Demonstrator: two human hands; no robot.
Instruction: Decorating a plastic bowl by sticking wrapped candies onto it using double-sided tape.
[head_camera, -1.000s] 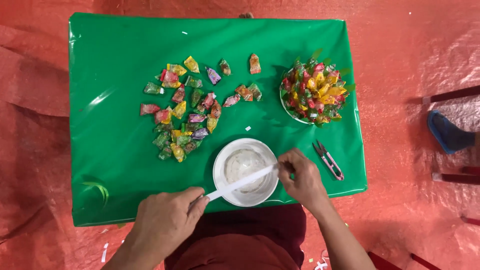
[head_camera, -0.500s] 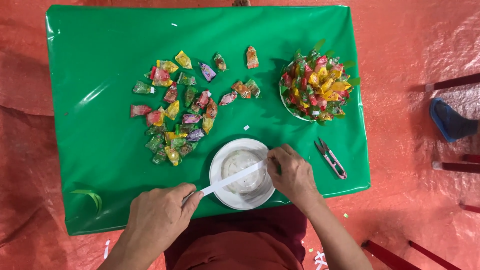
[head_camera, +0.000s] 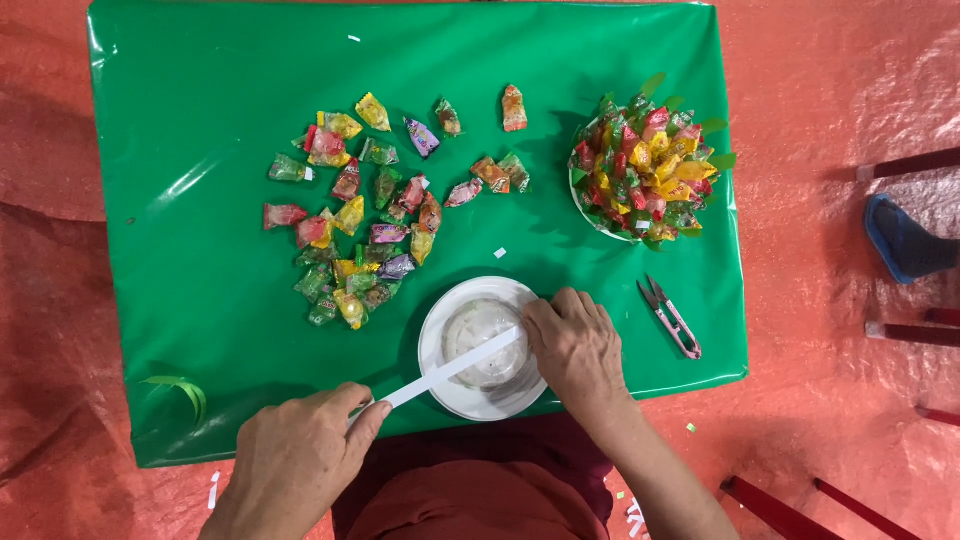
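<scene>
A white plate (head_camera: 440, 375) sits at the near edge of the green table (head_camera: 200, 250), with a clear round tape roll (head_camera: 478, 335) on it. My right hand (head_camera: 575, 345) rests on the right side of the roll and plate. A white strip of tape (head_camera: 450, 368) runs from the roll down-left to my left hand (head_camera: 300, 455), which pinches its end at the table's front edge.
Several loose wrapped candies (head_camera: 360, 215) lie scattered left of centre. A bowl piled with colourful candies (head_camera: 645, 170) stands at the right. Small pink-handled snips (head_camera: 672, 318) lie right of my right hand. A green ribbon curl (head_camera: 180, 388) lies near the front left.
My right hand has moved left onto the roll. The strip stays stretched between roll and left hand. The view has shifted slightly.
</scene>
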